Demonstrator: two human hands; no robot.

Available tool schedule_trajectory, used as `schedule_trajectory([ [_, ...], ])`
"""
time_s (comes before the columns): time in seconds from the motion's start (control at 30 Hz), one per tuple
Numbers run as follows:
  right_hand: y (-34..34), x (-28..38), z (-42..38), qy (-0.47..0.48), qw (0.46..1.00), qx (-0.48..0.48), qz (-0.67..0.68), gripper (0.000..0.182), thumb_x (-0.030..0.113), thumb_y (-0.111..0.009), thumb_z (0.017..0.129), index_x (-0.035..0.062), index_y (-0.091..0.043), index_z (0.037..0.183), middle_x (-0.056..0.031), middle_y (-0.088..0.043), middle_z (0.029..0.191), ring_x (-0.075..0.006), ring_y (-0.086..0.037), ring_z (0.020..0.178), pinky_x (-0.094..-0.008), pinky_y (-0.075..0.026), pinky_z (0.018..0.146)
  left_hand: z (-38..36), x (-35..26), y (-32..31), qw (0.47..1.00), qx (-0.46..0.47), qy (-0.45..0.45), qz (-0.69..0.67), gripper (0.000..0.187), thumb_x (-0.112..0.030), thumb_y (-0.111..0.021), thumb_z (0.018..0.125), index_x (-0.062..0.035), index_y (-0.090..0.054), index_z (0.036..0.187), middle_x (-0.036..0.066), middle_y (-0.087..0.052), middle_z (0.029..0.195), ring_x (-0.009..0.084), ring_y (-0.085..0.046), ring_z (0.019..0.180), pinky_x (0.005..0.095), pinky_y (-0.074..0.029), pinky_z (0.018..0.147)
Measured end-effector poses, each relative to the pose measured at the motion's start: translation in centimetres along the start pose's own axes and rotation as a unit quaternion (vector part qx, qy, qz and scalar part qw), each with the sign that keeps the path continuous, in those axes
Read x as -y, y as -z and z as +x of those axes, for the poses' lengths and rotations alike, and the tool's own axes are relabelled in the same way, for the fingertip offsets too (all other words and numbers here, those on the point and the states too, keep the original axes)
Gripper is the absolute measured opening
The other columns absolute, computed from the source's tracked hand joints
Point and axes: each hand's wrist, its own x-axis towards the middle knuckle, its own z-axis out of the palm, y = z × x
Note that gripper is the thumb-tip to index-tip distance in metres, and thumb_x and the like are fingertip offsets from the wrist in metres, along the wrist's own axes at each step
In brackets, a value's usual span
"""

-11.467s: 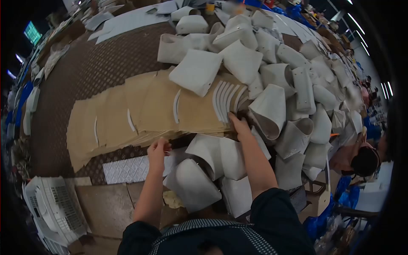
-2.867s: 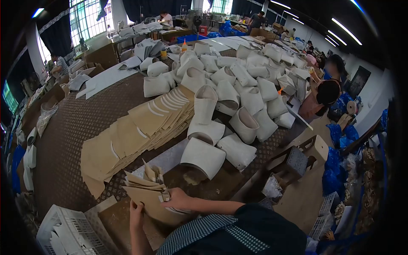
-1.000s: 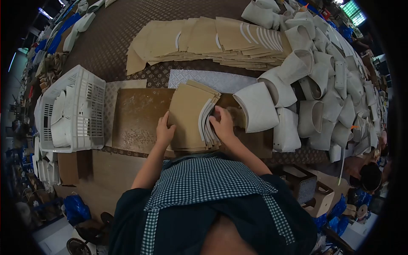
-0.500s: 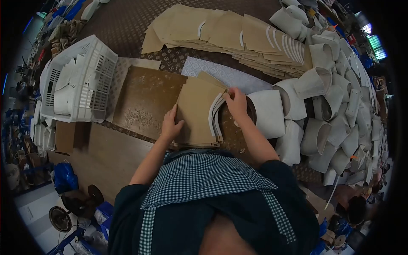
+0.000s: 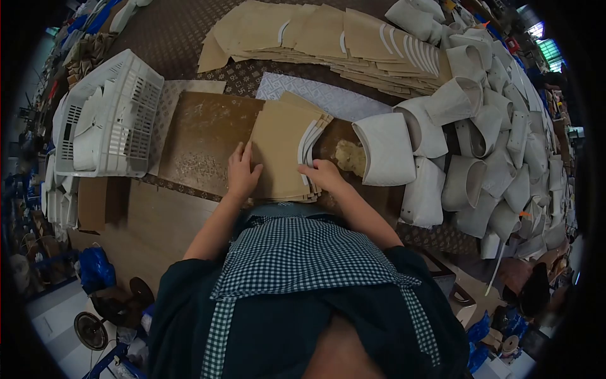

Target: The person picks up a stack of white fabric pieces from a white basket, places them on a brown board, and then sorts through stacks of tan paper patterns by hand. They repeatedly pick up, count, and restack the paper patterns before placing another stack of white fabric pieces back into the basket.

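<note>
A stack of tan sheets (image 5: 278, 148) lies before me on a brown board, its curved right edge fanned into several white strips (image 5: 307, 144). Against the stack's left edge rests my left hand (image 5: 242, 175), open, with thumb and fingers apart. My right hand (image 5: 325, 175) is at the lower part of the curved edge, thumb and fingertips closed on the white-strip edges of the sheets. How many layers it grips is hidden. Just right of the stack, a yellowish lump (image 5: 350, 156) lies on the board.
White curved pieces (image 5: 386, 151) are piled along the right. A long overlapping row of tan sheets (image 5: 315, 35) lies across the back, behind a white patterned sheet (image 5: 322, 95). On the left stands a white plastic basket (image 5: 136, 114) holding white pieces; crumbs (image 5: 199, 163) litter the brown board (image 5: 214, 123).
My right hand has come down from the top corner of the stack to the lower part of its curved edge, uncovering the yellowish lump. The left hand stays at the left edge.
</note>
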Motion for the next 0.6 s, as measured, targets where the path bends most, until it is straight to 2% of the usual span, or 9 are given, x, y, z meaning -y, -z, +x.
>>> schedule_trajectory([
  [0.1,-1.3,-1.2,0.4,0.019,0.994,-0.005,0.112,0.05,0.039,-0.068,0.078,-0.004,-0.064,0.102,-0.0169,-0.066,0.098,-0.0249,-0.065,0.087,-0.036,-0.051,0.073,-1.9,-2.9,2.7,0.999,-0.024,-0.037,0.016,0.085,-0.028,-0.075,0.073,-0.0074,-0.033,0.144,0.018,-0.036,0.144,0.0362,-0.035,0.131,0.0506,-0.027,0.109],
  [0.17,-3.3,-2.4,1.1,0.04,0.967,-0.018,0.25,0.045,0.029,-0.069,0.081,-0.0046,-0.06,0.108,-0.0123,-0.066,0.097,-0.022,-0.065,0.085,-0.0343,-0.051,0.073,-4.0,-4.9,4.6,0.995,0.048,-0.09,0.002,0.092,-0.032,-0.077,0.069,-0.0085,-0.032,0.145,0.017,-0.037,0.144,0.0353,-0.032,0.134,0.0534,-0.023,0.11],
  [0.23,-3.1,-1.2,1.3,-0.001,0.938,0.021,0.346,0.042,0.023,-0.068,0.081,-0.0041,-0.058,0.112,-0.0114,-0.066,0.099,-0.0213,-0.065,0.086,-0.0332,-0.052,0.073,-5.8,-5.7,4.6,0.987,0.087,-0.137,0.022,0.098,-0.037,-0.08,0.064,-0.0088,-0.032,0.145,0.013,-0.039,0.143,0.0334,-0.03,0.137,0.0561,-0.021,0.11],
  [0.33,-3.3,1.2,0.6,-0.012,0.889,0.042,0.455,0.038,0.02,-0.065,0.085,-0.0034,-0.057,0.113,-0.0117,-0.065,0.1,-0.0204,-0.064,0.086,-0.0332,-0.054,0.074,-5.5,-6.3,3.0,0.989,-0.002,-0.14,0.041,0.095,-0.035,-0.079,0.066,-0.0086,-0.032,0.144,0.011,-0.038,0.144,0.0323,-0.029,0.138,0.0564,-0.019,0.11],
  [0.37,-3.3,2.1,0.2,-0.006,0.88,0.033,0.475,0.038,0.022,-0.064,0.086,-0.0033,-0.057,0.113,-0.0121,-0.065,0.1,-0.0206,-0.064,0.085,-0.0335,-0.054,0.073,-4.8,-6.8,3.2,0.989,-0.062,-0.131,0.027,0.076,-0.026,-0.076,0.068,-0.0115,-0.044,0.136,0.01,-0.047,0.138,0.0301,-0.041,0.131,0.0528,-0.029,0.107],
  [0.47,-2.3,4.1,-1.8,-0.027,0.864,0.045,0.5,0.041,0.028,-0.062,0.09,-0.0015,-0.054,0.118,-0.0132,-0.064,0.1,-0.021,-0.064,0.082,-0.0344,-0.054,0.072,-2.1,-5.6,4.5,0.988,-0.008,-0.151,-0.016,0.057,-0.019,-0.071,0.071,-0.0114,-0.055,0.125,0.009,-0.06,0.121,0.0287,-0.056,0.113,0.0433,-0.043,0.096],
  [0.5,-1.9,4.4,-2.3,-0.039,0.863,0.058,0.5,0.043,0.03,-0.061,0.091,-0.0007,-0.052,0.12,-0.0136,-0.064,0.101,-0.0211,-0.063,0.081,-0.0347,-0.054,0.072,-1.8,-5.9,5.2,0.987,-0.029,-0.152,-0.031,0.052,-0.017,-0.07,0.071,-0.0114,-0.057,0.121,0.009,-0.062,0.114,0.0285,-0.059,0.106,0.0411,-0.046,0.09],
  [0.57,-0.9,3.3,-2.6,0.021,0.824,0.123,0.553,0.044,0.032,-0.057,0.094,0.0019,-0.047,0.126,-0.0124,-0.063,0.101,-0.0221,-0.063,0.077,-0.0361,-0.054,0.071,-0.4,-6.7,7.8,0.983,-0.082,-0.154,-0.049,0.042,-0.013,-0.067,0.07,-0.0115,-0.063,0.112,0.008,-0.067,0.1,0.0283,-0.065,0.091,0.0367,-0.052,0.077],
  [0.6,-0.2,2.2,-2.7,0.052,0.85,0.099,0.515,0.046,0.03,-0.056,0.095,0.0021,-0.044,0.129,-0.0126,-0.061,0.108,-0.0215,-0.062,0.082,-0.0355,-0.054,0.073,0.3,-7.0,9.8,0.981,-0.078,-0.175,-0.038,0.043,-0.012,-0.067,0.07,-0.0113,-0.063,0.113,0.008,-0.066,0.099,0.0283,-0.065,0.089,0.0368,-0.053,0.075],
])
